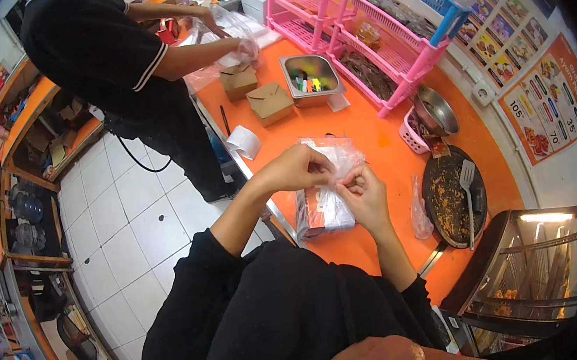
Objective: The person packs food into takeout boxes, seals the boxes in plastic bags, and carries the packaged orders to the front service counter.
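My left hand and my right hand meet over the orange counter, fingertips pinched together. Both grip the gathered top of a clear plastic bag. Beneath them, a box with orange and white print sits on the counter, with thin clear plastic over it. Whether the plastic in my fingers belongs to the wrapping on that box I cannot tell. A roll of white paper lies beyond my left hand. To the right of my right hand rests a crumpled clear bag.
Two brown cardboard boxes and a steel tray stand farther back. Right are a dark round pan with a spatula, a metal bowl and pink racks. A co-worker handles plastic at the far left.
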Demonstrator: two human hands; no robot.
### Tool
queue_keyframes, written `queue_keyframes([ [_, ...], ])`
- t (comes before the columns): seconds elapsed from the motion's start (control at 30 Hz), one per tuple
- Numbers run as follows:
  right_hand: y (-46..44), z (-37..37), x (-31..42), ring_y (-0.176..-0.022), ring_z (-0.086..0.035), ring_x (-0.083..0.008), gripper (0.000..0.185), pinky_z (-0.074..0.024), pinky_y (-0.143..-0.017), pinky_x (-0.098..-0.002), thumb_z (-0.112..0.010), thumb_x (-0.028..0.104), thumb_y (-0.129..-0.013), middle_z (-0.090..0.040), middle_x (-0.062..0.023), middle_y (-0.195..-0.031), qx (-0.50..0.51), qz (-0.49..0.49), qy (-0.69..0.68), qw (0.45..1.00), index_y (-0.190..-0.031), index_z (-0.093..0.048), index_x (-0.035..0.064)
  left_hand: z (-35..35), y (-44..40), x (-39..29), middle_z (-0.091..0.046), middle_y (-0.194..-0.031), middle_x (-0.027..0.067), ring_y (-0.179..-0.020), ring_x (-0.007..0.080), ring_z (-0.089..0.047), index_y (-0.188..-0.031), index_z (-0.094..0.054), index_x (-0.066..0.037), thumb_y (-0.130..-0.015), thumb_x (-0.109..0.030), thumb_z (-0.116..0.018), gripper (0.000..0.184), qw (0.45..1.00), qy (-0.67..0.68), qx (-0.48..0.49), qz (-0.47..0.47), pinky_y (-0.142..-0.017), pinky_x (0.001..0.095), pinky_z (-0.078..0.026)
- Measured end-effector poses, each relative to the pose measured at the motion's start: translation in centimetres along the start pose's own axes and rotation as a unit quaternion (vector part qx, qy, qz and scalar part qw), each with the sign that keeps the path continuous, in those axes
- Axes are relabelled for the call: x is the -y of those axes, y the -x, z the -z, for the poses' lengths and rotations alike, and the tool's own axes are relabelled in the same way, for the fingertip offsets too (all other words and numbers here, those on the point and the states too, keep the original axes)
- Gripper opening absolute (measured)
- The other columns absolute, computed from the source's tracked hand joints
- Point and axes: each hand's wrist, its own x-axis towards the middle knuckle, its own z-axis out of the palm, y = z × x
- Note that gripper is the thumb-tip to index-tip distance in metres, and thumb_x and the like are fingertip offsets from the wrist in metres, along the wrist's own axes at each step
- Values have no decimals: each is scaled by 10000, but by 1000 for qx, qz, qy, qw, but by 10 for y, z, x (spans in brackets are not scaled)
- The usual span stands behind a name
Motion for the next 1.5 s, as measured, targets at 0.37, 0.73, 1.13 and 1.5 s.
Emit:
queue_keyframes([
  [0.37, 8, -14, 16, -603, -575, -192, 262, -503, -557, -334, -691, 46, -742, -445, -102, -907, -85, 122, 267, 952, -858, -456, 42, -39, 53, -38, -599, -974, 105, -849, 301, -594, -928, -668, -58, -734, -28, -617, 202, 947, -285, -145, -35, -724, 404, -463],
  [0.73, -5, 0, -6, -612, -583, -216, 229, -492, -579, -345, -687, 53, -771, -510, -103, -840, -57, 125, 215, 967, -856, -475, 32, -76, 47, -43, -594, -949, 62, -882, 262, -565, -902, -646, -94, -776, -121, -654, 129, 867, -360, -342, -48, -746, 397, -409],
  [1.13, -5, 0, -17, -625, -578, -197, 244, -499, -603, -330, -693, 86, -762, -528, -98, -847, -95, 187, 261, 942, -851, -473, 28, -88, 34, -25, -592, -889, 68, -893, 270, -543, -900, -662, -89, -759, -72, -617, 149, 845, -450, -285, -38, -806, 395, -405],
  [1.5, -8, -5, -9, -748, -591, -268, 451, -494, -698, -391, -729, 154, -711, -542, -104, -807, -136, 120, 228, 957, -1048, -454, 35, -73, 88, -27, -582, -874, 57, -869, 257, -541, -889, -622, -126, -777, -132, -632, 113, 841, -455, -284, -73, -753, 394, -380],
])
